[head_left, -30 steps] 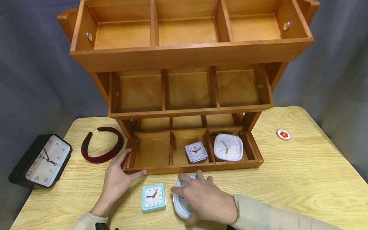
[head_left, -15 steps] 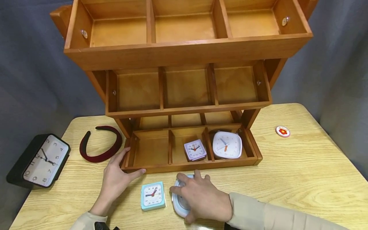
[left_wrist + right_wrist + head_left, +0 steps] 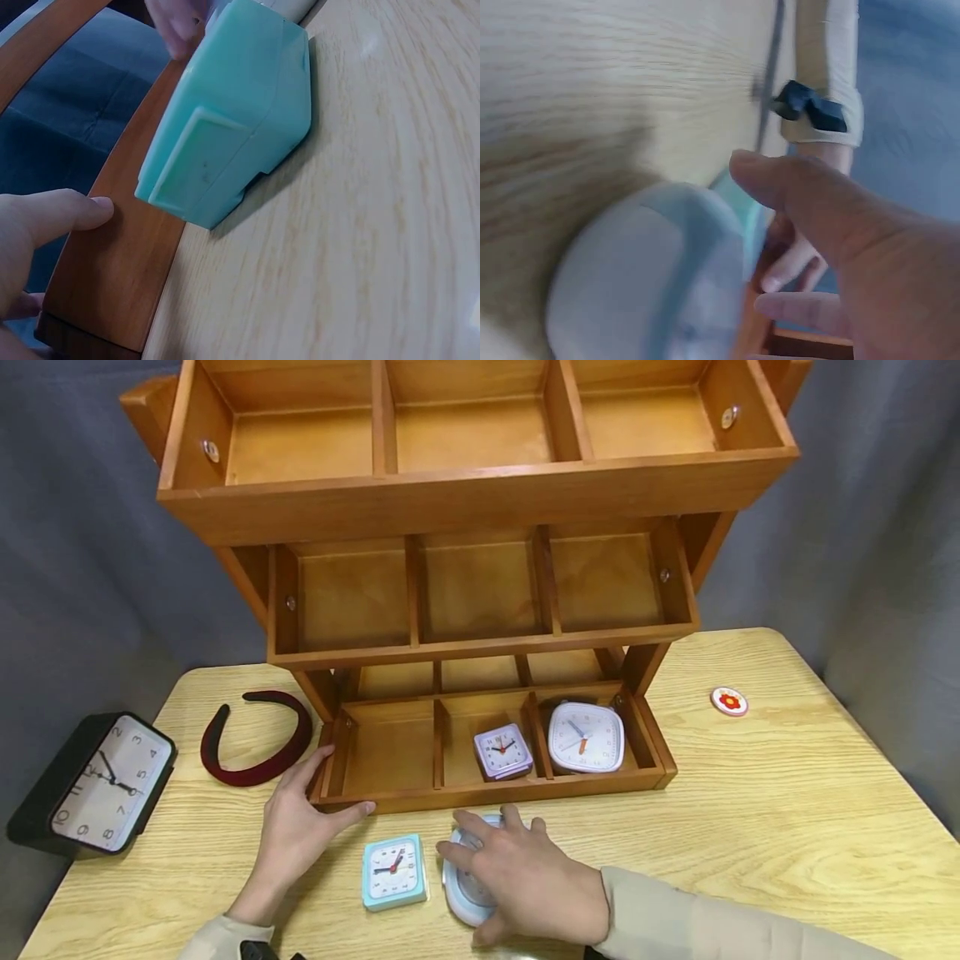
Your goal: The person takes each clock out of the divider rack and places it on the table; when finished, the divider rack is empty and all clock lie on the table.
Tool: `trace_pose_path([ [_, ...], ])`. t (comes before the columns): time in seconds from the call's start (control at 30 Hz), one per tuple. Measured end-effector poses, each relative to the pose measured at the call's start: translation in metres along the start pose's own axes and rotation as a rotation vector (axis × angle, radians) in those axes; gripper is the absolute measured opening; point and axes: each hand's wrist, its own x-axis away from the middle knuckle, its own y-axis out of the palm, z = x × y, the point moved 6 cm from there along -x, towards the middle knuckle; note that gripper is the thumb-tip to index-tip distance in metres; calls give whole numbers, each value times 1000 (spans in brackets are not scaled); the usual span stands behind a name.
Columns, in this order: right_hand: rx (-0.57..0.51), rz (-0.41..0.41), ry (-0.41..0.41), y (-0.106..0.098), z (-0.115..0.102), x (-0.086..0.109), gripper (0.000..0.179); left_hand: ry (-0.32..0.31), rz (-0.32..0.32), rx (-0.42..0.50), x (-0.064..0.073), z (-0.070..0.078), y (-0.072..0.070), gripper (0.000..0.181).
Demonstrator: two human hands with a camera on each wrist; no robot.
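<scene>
In the head view, my left hand (image 3: 294, 839) rests at the front left corner of the lowest wooden tray (image 3: 480, 797), fingers along its side. Its thumb (image 3: 94, 212) lies on the front board. My right hand (image 3: 525, 872) is spread over a pale blue rounded clock (image 3: 465, 902), hiding much of it; in the blurred right wrist view the thumb (image 3: 757, 176) stands apart from the clock's body. Between the hands lies a turquoise square alarm clock (image 3: 393, 871), face up. The tray's middle compartment holds a lilac clock (image 3: 502, 750), its right one a white clock (image 3: 587, 737).
Two more three-compartment wooden trays, the middle tier (image 3: 480, 647) and top tier (image 3: 480, 497), rise above. To the left are a dark red headband (image 3: 255, 774) and a black-framed clock (image 3: 93, 785). A round flower badge (image 3: 729, 701) lies on the table (image 3: 787, 827) at right.
The scene has shifted slightly left and up in the head view. Both hands keep their places at the tray corner and over the pale blue clock.
</scene>
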Motion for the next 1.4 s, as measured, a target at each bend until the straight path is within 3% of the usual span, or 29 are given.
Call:
trace_pose_path([
  [0.33, -107, 89, -1, -45, 19, 12, 75, -3, 3, -9, -1, -2, -1, 90],
  [0.67, -95, 174, -175, -92, 60, -9, 68, -7, -4, -7, -1, -1, -1, 90],
  [1.03, -147, 124, -177, -91, 86, -42, 62, -9, -14, 4, -1, 0, 0, 91],
  [1.4, -202, 9, -134, -71, 100, -66, 69, 18, -1, -8, -1, 0, 0, 89],
])
